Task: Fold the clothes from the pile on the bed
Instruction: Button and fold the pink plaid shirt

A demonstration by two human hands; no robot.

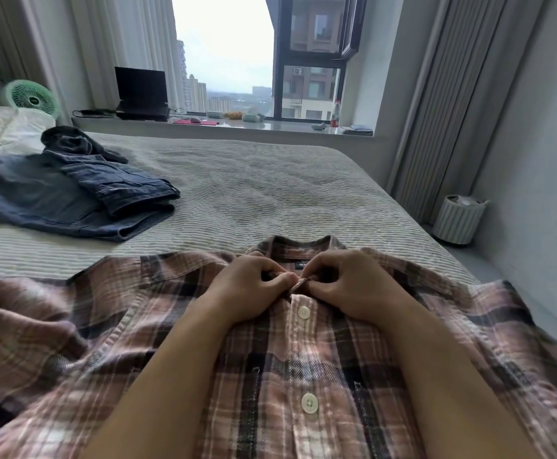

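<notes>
Grey curtains point(436, 111) flank a window point(254, 54) (overcast daylight outside).

The shirt point(303, 369) is soft brushed cloth in pink, white and dark plaid, matt and slightly fuzzy, with smooth, faintly glossy white buttons point(309, 403). The bed point(254, 190) is covered in a grey-beige quilted cloth, ribbed and matt. The jeans point(72, 190) are blue denim, coarse and faded along the seams. The curtains point(449, 104) are pale pleated cloth. The bin point(457, 218) looks like ribbed white plastic.
</notes>
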